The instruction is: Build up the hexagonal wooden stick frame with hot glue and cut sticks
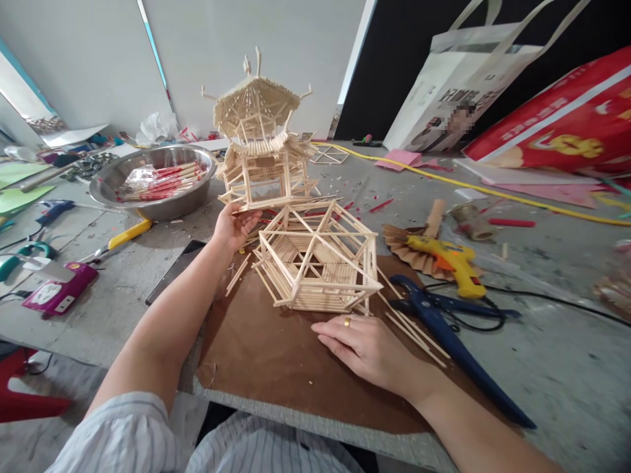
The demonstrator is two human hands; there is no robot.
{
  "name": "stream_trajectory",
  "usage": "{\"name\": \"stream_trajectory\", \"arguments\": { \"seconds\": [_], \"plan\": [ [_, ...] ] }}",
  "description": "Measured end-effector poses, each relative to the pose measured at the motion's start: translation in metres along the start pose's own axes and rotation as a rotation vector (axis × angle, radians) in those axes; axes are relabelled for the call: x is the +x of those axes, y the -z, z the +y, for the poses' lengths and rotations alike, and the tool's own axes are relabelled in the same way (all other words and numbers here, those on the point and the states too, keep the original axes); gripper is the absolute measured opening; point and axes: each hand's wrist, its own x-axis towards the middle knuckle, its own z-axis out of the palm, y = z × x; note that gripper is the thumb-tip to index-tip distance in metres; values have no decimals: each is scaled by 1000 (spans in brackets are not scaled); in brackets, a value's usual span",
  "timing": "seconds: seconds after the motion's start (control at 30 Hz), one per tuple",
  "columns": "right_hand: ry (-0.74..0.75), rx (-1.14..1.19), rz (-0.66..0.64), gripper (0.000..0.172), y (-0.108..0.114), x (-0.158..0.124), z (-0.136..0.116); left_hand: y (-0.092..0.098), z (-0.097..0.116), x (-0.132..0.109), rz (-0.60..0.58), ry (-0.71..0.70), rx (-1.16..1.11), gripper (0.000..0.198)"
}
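Observation:
A tall pagoda model [261, 141] made of thin wooden sticks stands upright at the back of a brown board [266, 358]. My left hand [234, 225] grips the lower left edge of its base. In front of it lies a hexagonal stick frame [315, 259], flat on the board. My right hand [362, 345] rests palm down on the board just in front of that frame, fingers together and stretched out, a ring on one finger, holding nothing. Loose sticks [414, 332] lie to the right of this hand.
Blue-handled shears [444, 328] and a yellow glue gun [451, 259] lie right of the board. A steel bowl [152, 180] with red-wrapped chopsticks stands back left. A dark phone [175, 269], a pink device [59, 289], bags and paper scraps crowd the grey table.

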Motion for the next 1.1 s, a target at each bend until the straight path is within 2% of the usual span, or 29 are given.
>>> {"name": "stream_trajectory", "arguments": {
  "seconds": [0.37,0.7,1.1],
  "plan": [
    [0,-39,5,20,-5,-3,9,2,-2,4,22,-59,-41,30],
    [-11,-29,-11,19,-7,-4,11,0,7,7,33,-53,-62,31],
    [-26,-72,-3,20,-9,-2,11,2,4,12,1,-54,-54,30]
  ]
}}
